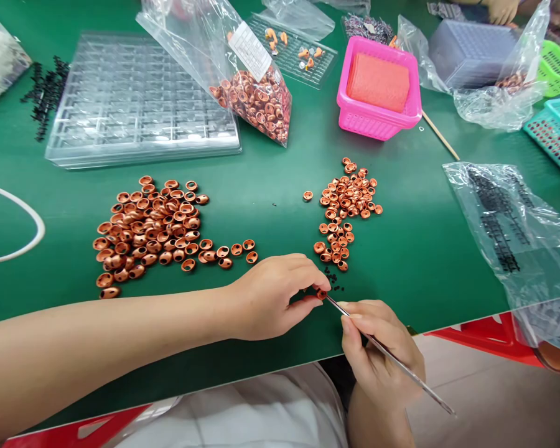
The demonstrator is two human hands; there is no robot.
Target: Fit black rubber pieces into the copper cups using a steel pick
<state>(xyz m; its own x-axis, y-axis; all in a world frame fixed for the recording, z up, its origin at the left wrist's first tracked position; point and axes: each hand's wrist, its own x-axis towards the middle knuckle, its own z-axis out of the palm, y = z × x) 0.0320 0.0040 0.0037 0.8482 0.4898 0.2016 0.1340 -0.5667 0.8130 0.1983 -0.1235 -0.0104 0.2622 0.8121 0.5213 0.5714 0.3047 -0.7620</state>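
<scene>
Near the table's front edge, my left hand point(275, 295) pinches a small copper-coloured shell point(322, 294) between thumb and fingers. My right hand point(385, 348) grips a thin metal rod-like tool point(401, 366), whose tip meets the shell. Tiny black parts point(333, 277) lie scattered just beyond my left fingertips. Behind them is a small pile of copper shells point(350, 196), with one shell point(308, 196) apart to its left. A larger heap of copper shells point(154, 224) spreads beyond my left forearm. Holes show in many of the shells.
Stacked clear plastic trays point(144, 106) stand at the back left, beside a bag of copper shells point(256, 102). A pink basket point(378, 127) holds a red-orange block. To the right lie a wooden stick point(441, 134) and a bag of black parts point(499, 218). Another person's hand point(501, 10) shows far back.
</scene>
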